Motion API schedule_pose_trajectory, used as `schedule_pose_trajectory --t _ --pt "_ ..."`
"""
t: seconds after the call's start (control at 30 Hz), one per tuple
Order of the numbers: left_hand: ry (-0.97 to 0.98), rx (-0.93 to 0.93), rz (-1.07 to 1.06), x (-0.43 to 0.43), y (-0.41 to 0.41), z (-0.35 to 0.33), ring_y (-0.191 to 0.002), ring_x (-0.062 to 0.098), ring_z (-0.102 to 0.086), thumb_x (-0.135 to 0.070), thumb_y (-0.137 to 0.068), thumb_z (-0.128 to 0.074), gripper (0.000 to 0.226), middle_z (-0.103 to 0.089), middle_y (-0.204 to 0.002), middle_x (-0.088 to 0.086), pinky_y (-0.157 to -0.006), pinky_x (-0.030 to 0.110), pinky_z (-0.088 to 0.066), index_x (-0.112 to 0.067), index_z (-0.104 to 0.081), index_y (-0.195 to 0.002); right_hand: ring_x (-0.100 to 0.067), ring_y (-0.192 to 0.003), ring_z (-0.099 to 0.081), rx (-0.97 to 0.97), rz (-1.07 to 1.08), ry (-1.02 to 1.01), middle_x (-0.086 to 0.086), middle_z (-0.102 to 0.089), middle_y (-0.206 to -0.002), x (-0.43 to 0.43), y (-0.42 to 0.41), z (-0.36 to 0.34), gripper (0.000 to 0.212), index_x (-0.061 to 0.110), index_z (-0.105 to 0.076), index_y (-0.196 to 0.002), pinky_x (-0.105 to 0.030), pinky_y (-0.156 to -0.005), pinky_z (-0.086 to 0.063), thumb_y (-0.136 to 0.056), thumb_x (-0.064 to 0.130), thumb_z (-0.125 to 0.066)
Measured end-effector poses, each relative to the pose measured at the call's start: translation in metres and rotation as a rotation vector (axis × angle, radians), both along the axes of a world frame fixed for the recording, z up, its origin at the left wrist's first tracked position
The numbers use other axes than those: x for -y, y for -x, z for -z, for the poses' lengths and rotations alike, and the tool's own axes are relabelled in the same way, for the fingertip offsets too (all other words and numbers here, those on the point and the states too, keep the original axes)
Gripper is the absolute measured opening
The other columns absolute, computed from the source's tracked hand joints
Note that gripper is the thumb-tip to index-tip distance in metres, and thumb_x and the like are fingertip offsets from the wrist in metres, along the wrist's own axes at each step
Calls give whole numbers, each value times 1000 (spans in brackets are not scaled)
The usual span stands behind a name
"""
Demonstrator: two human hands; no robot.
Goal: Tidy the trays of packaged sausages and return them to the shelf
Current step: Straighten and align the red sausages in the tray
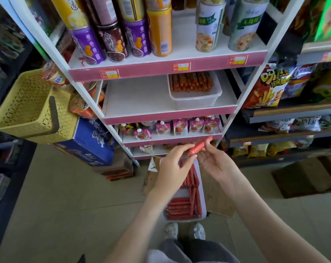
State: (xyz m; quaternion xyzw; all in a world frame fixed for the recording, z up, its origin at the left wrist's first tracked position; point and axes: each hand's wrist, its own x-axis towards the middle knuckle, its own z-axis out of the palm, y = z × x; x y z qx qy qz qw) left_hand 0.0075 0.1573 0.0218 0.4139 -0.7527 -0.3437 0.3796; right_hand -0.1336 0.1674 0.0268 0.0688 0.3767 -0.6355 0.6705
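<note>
Pinching one sausage (198, 146) at centre frame, the left hand (172, 165) is gripping its lower end while the right hand (216, 162) is closing finger and thumb on its upper end. Just below, at lower centre, a tray (204, 209) is lying on the floor with its sausages partly in rows and partly crosswise, so sorting looks unfinished and its return is still due. A second tray (196, 104) is already sitting neat on the shelf (138, 99) at upper centre. A red snack bag (265, 88) at right is showing "呀!土豆". The price tags (181, 67) are too blurred to read.
</note>
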Motion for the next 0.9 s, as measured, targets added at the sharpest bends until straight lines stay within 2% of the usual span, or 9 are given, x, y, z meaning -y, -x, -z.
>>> schedule_pose_trajectory --t 0.13,0.3,0.4,0.47,0.6,0.7,0.77,0.83,0.9 --pt "-62 33 -159 3 -4 41 -91 0 -62 -29 -90 -57 28 -64 -104 -11 -79 13 -50 -14 -63 -113 -17 -92 -70 -157 -184 -40 -10 -70 -102 -1 6 46 25 7 -60 -110 -28 -76 -59 -99 23 -44" --pt "-296 42 -392 14 -23 136 -87 9 -65 -6 -86 -66 14 -55 -98 -4 -76 25 -57 -9 -56 -95 -20 -93 -69 -604 -428 -243 -12 -68 -106 -24 10 156 26 3 -61 -117 -35 -86 -56 -91 5 -59" --pt "-179 255 -349 25 -33 203 -82 19 -60 -14 -88 -60 10 -51 -94 2 -71 35 -57 -9 -54 -94 -18 -100 -65 -1000 -762 -310 -4 -68 -109 -43 -2 234 30 8 -62 -121 -24 -87 -49 -92 3 -58" --pt "-70 396 -248 30 -35 245 -82 22 -59 -21 -87 -49 11 -56 -95 7 -67 30 -53 -14 -49 -95 -16 -104 -59 -1164 -972 -267 -5 -64 -118 -54 -16 278 34 11 -59 -125 -15 -88 -39 -93 2 -54" --pt "177 700 -63 43 -32 310 -68 22 -55 -9 -79 -53 11 -63 -84 8 -54 30 -43 -7 -62 -85 -23 -124 -49 -1421 -1201 -2 -8 -54 -134 -52 -40 353 46 13 -44 -140 -24 -104 -29 -95 6 -46" --pt "204 966 7 41 -33 358 -78 28 -64 -6 -75 -52 14 -65 -76 6 -75 37 -43 -10 -64 -80 -30 -125 -46 -1624 -1431 19 -10 -51 -135 -43 -47 394 53 10 -37 -143 -38 -110 -26 -90 6 -41" --pt "121 1103 7 35 -36 381 -97 26 -64 -10 -71 -69 10 -69 -79 6 -91 39 -35 -12 -64 -79 -36 -107 -57 -1799 -1502 -13 -15 -59 -118 -43 -51 414 51 4 -52 -130 -46 -101 -37 -80 6 -42" --pt "48 1170 14 29 -40 393 -109 23 -62 -15 -62 -83 26 -71 -89 6 -98 41 -29 -11 -65 -80 -33 -92 -61 -1964 -1459 -14 -12 -62 -100 -41 -54 424 39 7 -65 -109 -45 -87 -47 -71 6 -56" --pt "42 1205 15 26 -42 395 -114 22 -59 -26 -66 -83 27 -70 -98 6 -102 42 -26 -11 -67 -83 -31 -99 -56 -2004 -1477 16 -10 -59 -105 -39 -53 429 32 9 -65 -105 -43 -88 -43 -74 7 -58"
